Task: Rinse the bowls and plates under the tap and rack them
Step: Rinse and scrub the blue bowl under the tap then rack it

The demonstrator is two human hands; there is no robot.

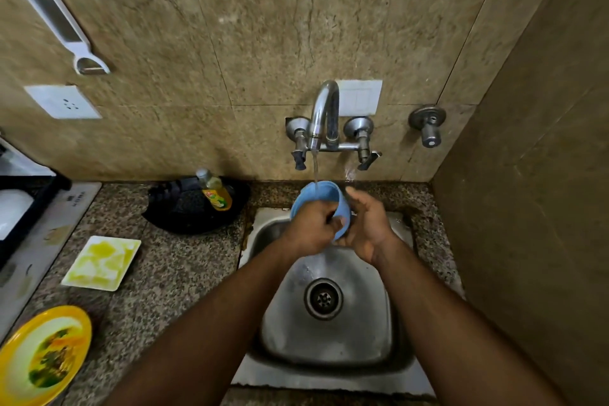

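One blue bowl (321, 204), held over the steel sink (329, 323) under the running tap (324, 115), takes the stream inside. I see my left hand (311, 227) clasped over its near rim and my right hand (365, 227) cupping its side. On the counter (184, 273): one square plate (102, 263) smeared yellow, one round yellow plate (43, 356) with food scraps, one soap bottle (214, 189).
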